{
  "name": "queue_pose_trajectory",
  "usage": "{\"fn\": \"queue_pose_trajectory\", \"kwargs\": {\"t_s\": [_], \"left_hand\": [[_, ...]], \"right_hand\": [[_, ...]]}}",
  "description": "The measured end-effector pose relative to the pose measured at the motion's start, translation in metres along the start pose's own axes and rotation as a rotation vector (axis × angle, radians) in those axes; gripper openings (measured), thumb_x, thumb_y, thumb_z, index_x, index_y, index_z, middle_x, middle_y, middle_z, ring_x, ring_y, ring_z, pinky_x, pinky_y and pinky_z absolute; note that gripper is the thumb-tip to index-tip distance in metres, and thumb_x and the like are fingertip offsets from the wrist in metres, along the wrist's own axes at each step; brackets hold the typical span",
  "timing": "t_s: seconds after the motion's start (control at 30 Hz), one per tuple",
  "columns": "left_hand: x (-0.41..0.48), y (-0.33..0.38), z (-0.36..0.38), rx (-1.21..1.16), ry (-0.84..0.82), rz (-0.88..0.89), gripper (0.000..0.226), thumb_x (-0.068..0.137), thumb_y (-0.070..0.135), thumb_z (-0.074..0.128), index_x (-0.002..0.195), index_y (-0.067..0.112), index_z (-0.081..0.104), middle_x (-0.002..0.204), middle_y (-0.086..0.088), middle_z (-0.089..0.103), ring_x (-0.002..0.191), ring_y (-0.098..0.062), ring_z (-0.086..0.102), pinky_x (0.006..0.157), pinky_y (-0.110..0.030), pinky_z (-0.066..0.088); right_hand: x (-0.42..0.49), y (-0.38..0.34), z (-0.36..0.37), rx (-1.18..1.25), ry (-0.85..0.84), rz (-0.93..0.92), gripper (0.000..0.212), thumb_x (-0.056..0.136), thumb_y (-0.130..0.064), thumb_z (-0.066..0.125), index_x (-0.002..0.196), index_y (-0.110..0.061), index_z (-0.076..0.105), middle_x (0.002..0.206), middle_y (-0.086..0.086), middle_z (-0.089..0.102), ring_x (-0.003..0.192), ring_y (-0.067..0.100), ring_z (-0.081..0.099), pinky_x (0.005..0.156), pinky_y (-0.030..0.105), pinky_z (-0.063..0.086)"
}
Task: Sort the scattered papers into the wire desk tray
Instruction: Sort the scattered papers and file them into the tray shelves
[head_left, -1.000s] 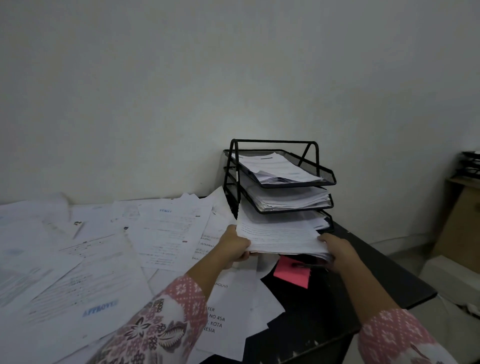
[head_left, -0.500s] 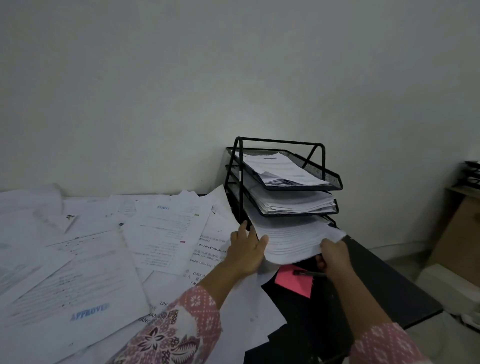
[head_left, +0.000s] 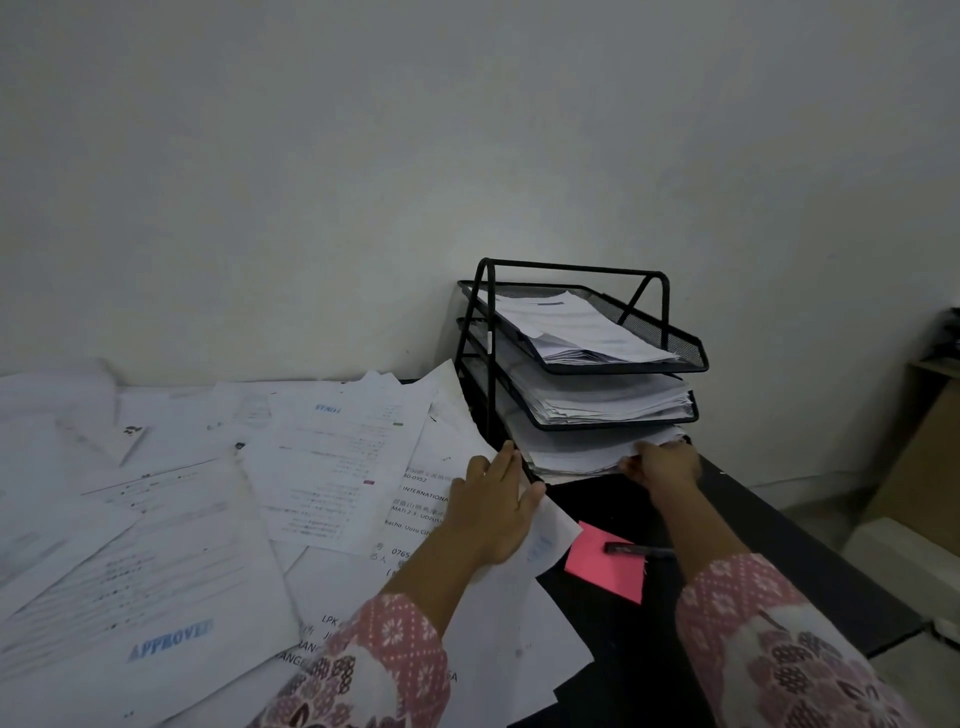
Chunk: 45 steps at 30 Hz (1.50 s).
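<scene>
A black three-tier wire desk tray stands at the back of the dark desk against the wall, with papers in all three tiers. A thick paper stack lies in the bottom tier, its front edge sticking out slightly. My right hand is closed on that stack's front right corner. My left hand lies flat with its fingers straight, its fingertips beside the tray's front left corner, resting on loose sheets. Scattered papers cover the desk to the left of the tray.
A pink sticky note and a black pen lie on the bare dark desk between my arms. A sheet stamped APPROVED lies at the front left. A cardboard box stands on the floor to the right.
The paper stack that both hands held in front of the tray has slid into the bottom tier. My left hand has let go and now lies flat beside the tray.
</scene>
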<state>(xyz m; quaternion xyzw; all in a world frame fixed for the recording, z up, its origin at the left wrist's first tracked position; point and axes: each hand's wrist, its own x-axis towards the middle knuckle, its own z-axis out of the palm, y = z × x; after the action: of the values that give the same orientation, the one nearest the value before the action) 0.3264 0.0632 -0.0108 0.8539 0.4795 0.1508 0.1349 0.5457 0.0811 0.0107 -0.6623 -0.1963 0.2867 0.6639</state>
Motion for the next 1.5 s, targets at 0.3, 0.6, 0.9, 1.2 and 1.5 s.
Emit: {"fn": "queue_pose_trajectory", "kwargs": {"t_s": [0.3,0.6,0.9,1.2,1.5], "left_hand": [[-0.001,-0.002,-0.003,0.054,-0.025,0.02,0.06,0.101,0.045,0.017,0.151,0.013,0.008,0.159,0.003,-0.003,0.139,-0.024,0.014,0.11,-0.043,0.023],[-0.019,-0.042,-0.01,0.124,-0.036,0.089,0.059,0.101,0.045,0.023,0.151,0.019,0.009,0.159,0.003,-0.004,0.144,-0.021,0.003,0.114,-0.044,0.014],[-0.088,-0.137,-0.044,-0.006,0.233,-0.034,0.104,0.066,0.086,-0.003,0.14,0.026,0.04,0.154,0.005,0.025,0.14,-0.014,0.017,0.111,-0.039,0.019],[-0.176,-0.236,-0.101,0.031,0.448,-0.412,0.036,0.091,0.03,0.055,0.126,0.023,0.053,0.137,0.003,0.048,0.131,-0.02,0.033,0.104,-0.033,0.029],[-0.211,-0.282,-0.113,0.243,0.326,-0.745,0.061,0.087,0.062,0.037,0.128,0.019,0.05,0.133,-0.003,0.047,0.123,-0.024,0.042,0.1,-0.037,0.033]], "right_hand": [[-0.01,0.003,0.009,-0.089,0.013,-0.004,0.015,0.084,0.001,0.058,0.076,-0.001,0.046,0.078,0.018,0.061,0.066,0.029,0.061,0.065,0.036,0.058],[-0.074,0.005,0.034,0.014,-0.111,-0.018,0.041,0.09,0.001,0.047,0.13,-0.001,0.044,0.113,0.021,0.053,0.088,0.029,0.057,0.076,0.037,0.054],[-0.16,0.021,0.087,-0.341,-0.487,-0.212,0.019,0.089,-0.007,0.056,0.108,-0.002,0.056,0.089,0.012,0.06,0.068,0.02,0.056,0.064,0.034,0.051],[-0.245,0.049,0.169,-0.657,-0.726,-0.551,0.017,0.089,-0.016,0.06,0.104,-0.008,0.062,0.093,0.002,0.061,0.08,0.01,0.053,0.064,0.014,0.039],[-0.3,0.068,0.227,-1.177,-0.747,-0.558,0.074,0.073,-0.056,0.071,0.122,-0.008,0.044,0.125,0.011,0.041,0.12,0.027,0.04,0.09,0.034,0.041]]}}
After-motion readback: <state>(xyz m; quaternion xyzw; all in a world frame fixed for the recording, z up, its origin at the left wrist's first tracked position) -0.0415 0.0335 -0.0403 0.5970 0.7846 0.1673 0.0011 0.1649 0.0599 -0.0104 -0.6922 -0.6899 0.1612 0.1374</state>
